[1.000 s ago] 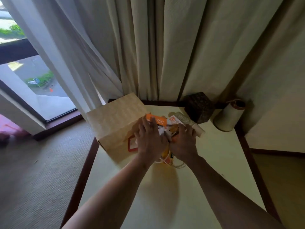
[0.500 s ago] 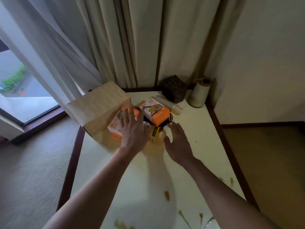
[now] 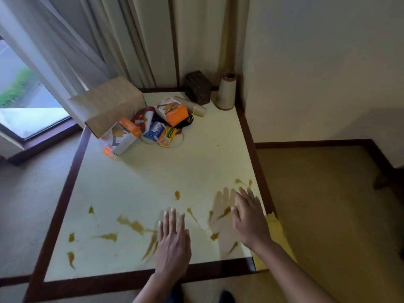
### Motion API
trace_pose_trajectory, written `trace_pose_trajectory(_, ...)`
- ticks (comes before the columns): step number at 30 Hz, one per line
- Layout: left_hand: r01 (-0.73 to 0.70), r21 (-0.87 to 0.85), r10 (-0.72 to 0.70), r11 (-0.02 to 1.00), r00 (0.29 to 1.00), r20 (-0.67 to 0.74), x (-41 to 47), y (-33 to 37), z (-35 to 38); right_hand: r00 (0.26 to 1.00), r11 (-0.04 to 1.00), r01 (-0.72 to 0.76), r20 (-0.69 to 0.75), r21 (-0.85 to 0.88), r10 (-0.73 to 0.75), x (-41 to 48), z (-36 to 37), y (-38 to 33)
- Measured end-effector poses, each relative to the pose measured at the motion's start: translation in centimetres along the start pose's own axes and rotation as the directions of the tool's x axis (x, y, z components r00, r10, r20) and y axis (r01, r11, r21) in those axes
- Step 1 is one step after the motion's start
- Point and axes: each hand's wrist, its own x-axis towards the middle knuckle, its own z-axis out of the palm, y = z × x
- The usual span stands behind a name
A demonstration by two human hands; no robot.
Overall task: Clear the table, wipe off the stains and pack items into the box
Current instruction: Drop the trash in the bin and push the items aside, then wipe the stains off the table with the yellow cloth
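Observation:
A cream table (image 3: 153,178) with a dark wooden rim carries several brown stains (image 3: 131,225) across its near half. At the far left a cardboard box (image 3: 107,106) lies on its side. Beside it sits a pile of small items: two orange-and-white cartons (image 3: 121,135) (image 3: 173,111), a blue packet (image 3: 154,130), a yellow packet (image 3: 168,135) and cables. My left hand (image 3: 173,241) hovers flat and empty over the stains at the near edge. My right hand (image 3: 248,217) is spread and empty near the right edge. A yellow cloth (image 3: 276,232) shows beside my right wrist.
A dark woven cube (image 3: 197,87) and a cream thread cone (image 3: 226,91) stand at the far right corner, with a pale roll (image 3: 192,106) lying beside them. Curtains hang behind, a window is at the left, a wall at the right. Carpet surrounds the table.
Both hands have let go of the pile by the box and pulled back to the near, stained part of the table. The view has tilted down and back.

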Motion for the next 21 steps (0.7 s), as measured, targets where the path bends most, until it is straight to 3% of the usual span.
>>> trace_pose_trajectory(5, 0.062, 0.089, -0.061, 0.994, 0.998, -0.019, -2.3, 0.5, 2.8, 0.997, 0.974, -0.075, 0.016, -0.215, 0.080, -6.1, 2.0, 8.2)
trace_pose_trajectory(10, 0.056, 0.125, -0.056, 0.991, 0.998, -0.003, -3.9, 0.6, 3.8, 0.990, 0.948, -0.067, 0.095, -0.312, 0.101, -8.5, 4.3, 11.3)
trace_pose_trajectory(15, 0.036, 0.171, -0.038, 0.985, 0.999, 0.008, -3.8, 0.8, 3.7, 0.995, 0.957, -0.081, 0.036, -0.277, 0.095, -1.1, 3.5, 10.6)
trace_pose_trajectory(21, 0.034, 0.186, -0.036, 0.982, 0.999, 0.005, -3.6, 1.1, 3.5, 0.998, 0.938, -0.043, 0.035, -0.345, 0.058, 14.2, 2.2, 9.1)
